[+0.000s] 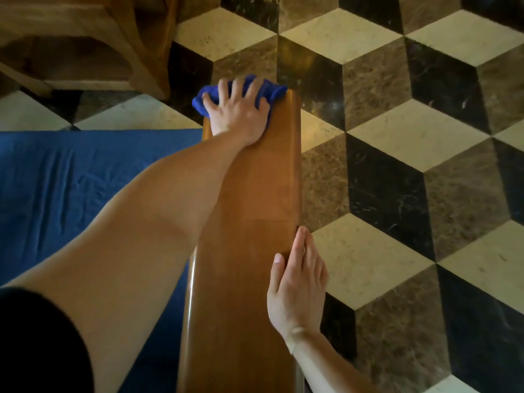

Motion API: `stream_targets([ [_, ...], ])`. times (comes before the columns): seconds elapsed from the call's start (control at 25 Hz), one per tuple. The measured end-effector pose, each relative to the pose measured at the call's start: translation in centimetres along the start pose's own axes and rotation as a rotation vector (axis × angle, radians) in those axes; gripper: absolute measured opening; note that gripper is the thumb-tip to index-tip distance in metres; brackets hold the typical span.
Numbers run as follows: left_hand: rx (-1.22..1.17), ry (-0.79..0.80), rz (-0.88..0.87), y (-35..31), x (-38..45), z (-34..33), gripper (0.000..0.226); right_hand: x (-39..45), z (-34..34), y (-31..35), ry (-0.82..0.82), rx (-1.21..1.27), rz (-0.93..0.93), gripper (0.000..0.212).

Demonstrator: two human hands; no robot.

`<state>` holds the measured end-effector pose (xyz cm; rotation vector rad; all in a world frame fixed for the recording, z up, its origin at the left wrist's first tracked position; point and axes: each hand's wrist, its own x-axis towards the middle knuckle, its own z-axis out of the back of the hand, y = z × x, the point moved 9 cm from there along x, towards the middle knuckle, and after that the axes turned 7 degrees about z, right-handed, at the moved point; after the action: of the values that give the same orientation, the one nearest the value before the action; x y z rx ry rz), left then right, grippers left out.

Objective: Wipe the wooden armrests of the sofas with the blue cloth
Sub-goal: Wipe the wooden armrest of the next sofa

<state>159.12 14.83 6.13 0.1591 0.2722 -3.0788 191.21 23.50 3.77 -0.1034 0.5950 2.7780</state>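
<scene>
Looking down from our head camera, we see our left hand point(239, 114) stretched out to the far end of the wooden armrest point(255, 194), palm down, with the fingers point(224, 90) spread and pressing the blue cloth point(272, 93) flat against the wood. The cloth is bunched under that hand and spills a little over the armrest's far edge and its left corner, so part of it hangs past the wood above the floor. Our left forearm runs diagonally from the lower left across the near part of the armrest, with a dark sleeve point(37, 344) at the shoulder. Our right hand point(297, 290) rests much nearer to us on the right edge of the same armrest, fingers straight and close together, laid flat along the side of the wood and gripping nothing. To the left of the armrest lies the sofa's blue seat cushion point(85, 180), its fabric lightly creased. To the right and ahead spreads a marble floor point(397, 165) in a cube pattern of cream, brown and black. A wooden piece of furniture point(85, 38) stands at the upper left.
</scene>
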Motion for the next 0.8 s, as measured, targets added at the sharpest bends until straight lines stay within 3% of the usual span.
stream_targets([
  [0.24,-0.283,0.159,0.215,8.6,-10.9,-0.5,0.058,0.4,0.5,0.1,-0.004,0.03,0.006,0.061],
  [0.36,-0.388,0.354,0.394,13.4,-24.6,-2.3,0.061,0.3,0.8,0.2,-0.009,0.058,0.011,0.06],
  [0.52,-0.302,0.56,0.392,16.5,-40.9,-2.6,0.067,-0.3,0.7,0.7,-0.037,0.092,0.028,0.059],
  [0.64,-0.313,0.511,0.423,17.2,-39.9,-2.2,0.064,-0.5,1.0,0.7,-0.013,0.112,0.026,0.06],
  [0.8,-0.611,0.197,0.538,14.6,-23.3,-0.5,0.049,-0.7,1.0,1.1,-0.014,0.135,0.037,0.063],
])
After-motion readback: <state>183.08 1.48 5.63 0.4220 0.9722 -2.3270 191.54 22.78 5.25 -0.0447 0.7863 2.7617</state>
